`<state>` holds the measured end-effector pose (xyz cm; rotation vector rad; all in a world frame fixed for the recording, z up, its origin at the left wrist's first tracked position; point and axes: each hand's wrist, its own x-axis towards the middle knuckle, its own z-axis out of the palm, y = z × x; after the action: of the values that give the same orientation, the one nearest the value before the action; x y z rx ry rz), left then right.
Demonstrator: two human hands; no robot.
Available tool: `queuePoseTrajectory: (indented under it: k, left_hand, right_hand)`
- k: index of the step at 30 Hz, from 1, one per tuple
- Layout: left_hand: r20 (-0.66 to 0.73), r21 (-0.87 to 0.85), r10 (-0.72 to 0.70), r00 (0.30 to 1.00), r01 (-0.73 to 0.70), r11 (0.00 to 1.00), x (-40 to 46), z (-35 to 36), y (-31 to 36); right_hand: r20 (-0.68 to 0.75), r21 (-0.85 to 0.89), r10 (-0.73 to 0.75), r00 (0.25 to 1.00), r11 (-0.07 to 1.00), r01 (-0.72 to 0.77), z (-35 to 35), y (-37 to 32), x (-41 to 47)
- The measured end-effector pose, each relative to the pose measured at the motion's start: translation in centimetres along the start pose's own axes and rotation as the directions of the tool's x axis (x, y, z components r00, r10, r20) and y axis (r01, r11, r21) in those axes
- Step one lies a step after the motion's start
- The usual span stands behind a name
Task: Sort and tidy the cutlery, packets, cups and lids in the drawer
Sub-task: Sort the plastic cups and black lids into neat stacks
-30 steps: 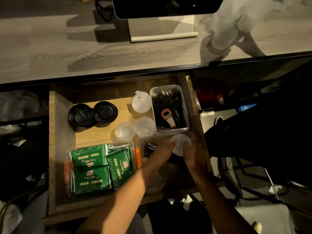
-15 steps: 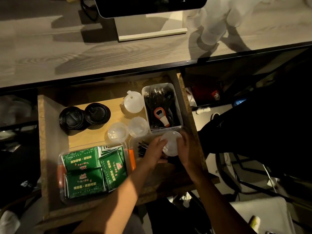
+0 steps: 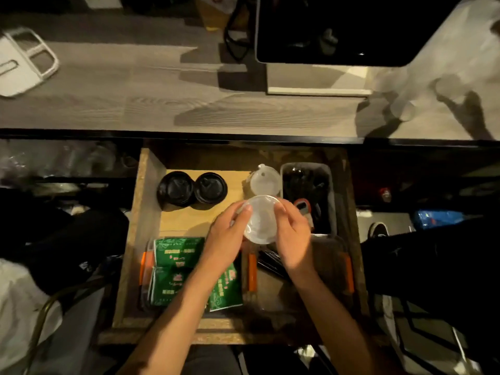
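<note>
A single head-worn camera looks steeply down from above the person, facing forward over the open drawer (image 3: 130, 239) toward the desk (image 3: 135, 104) beyond. It sits close, with both forearms entering from the bottom edge. The wide lens bends the desk's front edge, and the dim margins are perhaps floor clutter.

— Any writing to read here?
— Only on the green packets (image 3: 176, 255) at the drawer's (image 3: 135, 239) near-left corner: pale lines of print with small red marks, possibly Chinese characters, too blurred to read. No other text is legible.
</note>
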<state>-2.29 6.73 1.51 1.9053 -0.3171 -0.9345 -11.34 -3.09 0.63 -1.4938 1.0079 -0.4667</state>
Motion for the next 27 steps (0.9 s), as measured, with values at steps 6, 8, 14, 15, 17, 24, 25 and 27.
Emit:
queuePoseTrajectory:
  k: [6, 8, 14, 15, 17, 24, 25, 27]
  left_hand:
    - [-0.15, 0.102, 0.014, 0.989, 0.001, 0.995, 2.7, -7.2, -1.0]
    - [-0.158, 0.145, -0.009, 0.987, 0.032, 0.989, 3.9, -8.9, -2.0]
    - [-0.036, 0.243, -0.093, 0.995, 0.099, 0.965, 8.0, -12.3, -6.2]
    - [-0.003, 0.277, -0.104, 0.995, 0.1, 0.956, 8.6, -12.6, -7.0]
    - [0.049, 0.285, -0.114, 0.992, 0.095, 0.954, 9.4, -12.7, -8.2]
    - [0.103, 0.269, -0.121, 0.987, 0.09, 0.959, 10.8, -12.2, -9.6]
    - [0.104, 0.273, -0.123, 0.987, 0.091, 0.958, 10.8, -12.2, -9.8]
    - [0.103, 0.285, -0.127, 0.986, 0.093, 0.954, 10.8, -12.2, -10.2]
  right_hand:
    - [0.226, -0.19, -0.082, 0.971, 0.974, 0.127, 6.9, -0.8, 2.5]
    - [0.291, -0.224, -0.079, 0.954, 0.963, 0.148, 8.9, -0.6, 3.6]
    - [0.431, -0.489, 0.048, 0.901, 0.852, 0.189, 12.5, 1.2, 5.5]
    - [0.444, -0.534, 0.077, 0.893, 0.823, 0.195, 12.8, 1.7, 5.6]
    - [0.452, -0.591, 0.109, 0.885, 0.779, 0.206, 13.2, 2.7, 5.8]
    - [0.407, -0.692, 0.165, 0.898, 0.697, 0.185, 13.4, 4.5, 6.3]
    - [0.404, -0.687, 0.166, 0.9, 0.704, 0.179, 13.4, 4.7, 6.4]
    - [0.396, -0.683, 0.183, 0.9, 0.714, 0.155, 13.2, 4.8, 6.4]
